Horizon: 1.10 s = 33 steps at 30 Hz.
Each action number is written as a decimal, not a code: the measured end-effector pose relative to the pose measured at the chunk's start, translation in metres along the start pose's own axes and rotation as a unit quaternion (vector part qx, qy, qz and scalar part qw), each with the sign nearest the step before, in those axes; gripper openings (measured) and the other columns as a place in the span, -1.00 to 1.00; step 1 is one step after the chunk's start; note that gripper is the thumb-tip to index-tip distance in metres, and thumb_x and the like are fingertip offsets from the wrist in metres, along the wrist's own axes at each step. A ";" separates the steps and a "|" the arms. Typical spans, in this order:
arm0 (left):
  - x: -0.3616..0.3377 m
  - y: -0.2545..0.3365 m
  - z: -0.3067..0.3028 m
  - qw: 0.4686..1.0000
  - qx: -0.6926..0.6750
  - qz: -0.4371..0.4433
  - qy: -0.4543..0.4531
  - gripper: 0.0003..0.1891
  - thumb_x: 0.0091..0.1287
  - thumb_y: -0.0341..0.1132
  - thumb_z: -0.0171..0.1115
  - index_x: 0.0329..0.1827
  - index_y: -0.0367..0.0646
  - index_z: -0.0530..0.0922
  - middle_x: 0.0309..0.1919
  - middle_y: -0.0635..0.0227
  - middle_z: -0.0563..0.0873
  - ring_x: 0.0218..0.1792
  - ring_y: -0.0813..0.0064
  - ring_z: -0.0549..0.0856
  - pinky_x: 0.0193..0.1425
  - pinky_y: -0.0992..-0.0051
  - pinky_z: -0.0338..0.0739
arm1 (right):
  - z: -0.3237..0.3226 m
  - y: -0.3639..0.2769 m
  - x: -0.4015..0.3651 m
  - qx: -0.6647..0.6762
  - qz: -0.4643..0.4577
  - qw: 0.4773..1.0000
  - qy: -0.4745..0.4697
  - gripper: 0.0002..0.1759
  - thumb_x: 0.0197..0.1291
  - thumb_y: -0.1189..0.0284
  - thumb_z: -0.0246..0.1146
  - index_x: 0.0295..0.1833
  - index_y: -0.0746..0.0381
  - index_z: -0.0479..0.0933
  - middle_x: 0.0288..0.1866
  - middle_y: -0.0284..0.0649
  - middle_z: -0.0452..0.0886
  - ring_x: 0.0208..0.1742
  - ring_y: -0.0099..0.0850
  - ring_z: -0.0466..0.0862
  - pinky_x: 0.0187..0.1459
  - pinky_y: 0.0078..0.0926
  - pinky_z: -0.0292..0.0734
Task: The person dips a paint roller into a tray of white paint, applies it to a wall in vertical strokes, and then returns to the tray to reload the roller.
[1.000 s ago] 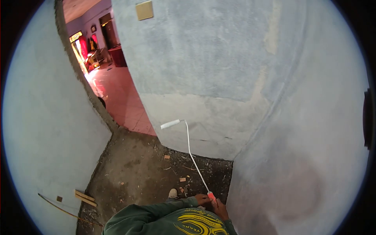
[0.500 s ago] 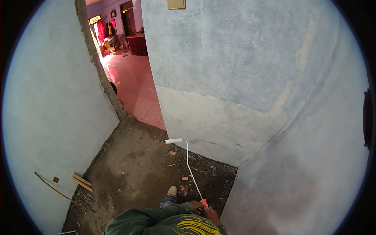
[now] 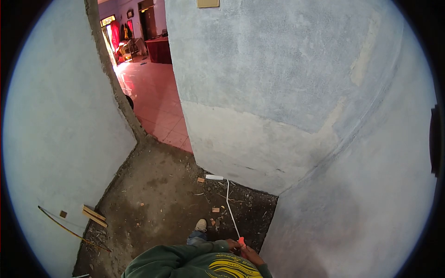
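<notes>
A paint roller with a white sleeve (image 3: pixel 214 177) and a long thin white rod (image 3: pixel 232 211) reaches out over the dirt floor, its head near the base of the front wall. Its orange handle (image 3: pixel 241 241) is at the bottom centre, close to my body. My right hand (image 3: pixel 251 255) is closed round the lower end of that handle. On the handle's left side, my left hand (image 3: pixel 234 244) is closed against it, with its fingers partly hidden.
Grey-blue wall (image 3: pixel 259 69) with a paler lower band stands in front. A doorway at upper left shows a pink tiled floor (image 3: pixel 160 99). Wood pieces (image 3: pixel 95 216) and a curved strip (image 3: pixel 69 229) lie at lower left. Small rubble dots the dirt floor (image 3: pixel 153 185).
The roller head has moved down and slightly right, closer to me. The view has shifted a little, and both hands remain at the handle.
</notes>
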<state>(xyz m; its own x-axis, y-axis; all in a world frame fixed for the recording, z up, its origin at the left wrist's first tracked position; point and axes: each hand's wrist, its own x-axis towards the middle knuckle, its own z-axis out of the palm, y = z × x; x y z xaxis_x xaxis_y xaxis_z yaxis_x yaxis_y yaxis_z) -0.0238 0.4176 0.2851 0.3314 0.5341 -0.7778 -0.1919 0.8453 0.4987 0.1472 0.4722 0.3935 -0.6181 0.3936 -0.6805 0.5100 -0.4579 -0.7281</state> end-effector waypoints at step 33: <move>-0.115 -0.054 -0.332 0.765 0.534 -0.037 0.359 -0.65 0.40 -0.04 -0.13 0.15 0.15 0.47 0.07 0.34 0.60 0.07 0.32 0.59 0.14 0.26 0.47 | 0.086 0.088 0.015 0.314 0.088 0.876 0.356 -0.56 0.28 -0.04 -0.02 -0.28 0.13 0.43 -0.55 -0.35 0.42 -0.63 -0.50 0.43 -0.63 -0.49 0.34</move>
<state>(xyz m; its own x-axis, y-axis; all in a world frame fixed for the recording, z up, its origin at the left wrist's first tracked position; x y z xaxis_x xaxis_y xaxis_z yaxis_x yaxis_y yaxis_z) -0.3586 0.3163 0.2204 -0.3608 0.6810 -0.6372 0.7935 0.5832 0.1739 0.1313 0.3691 0.3264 0.0815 0.5675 -0.8194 -0.0078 -0.8217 -0.5699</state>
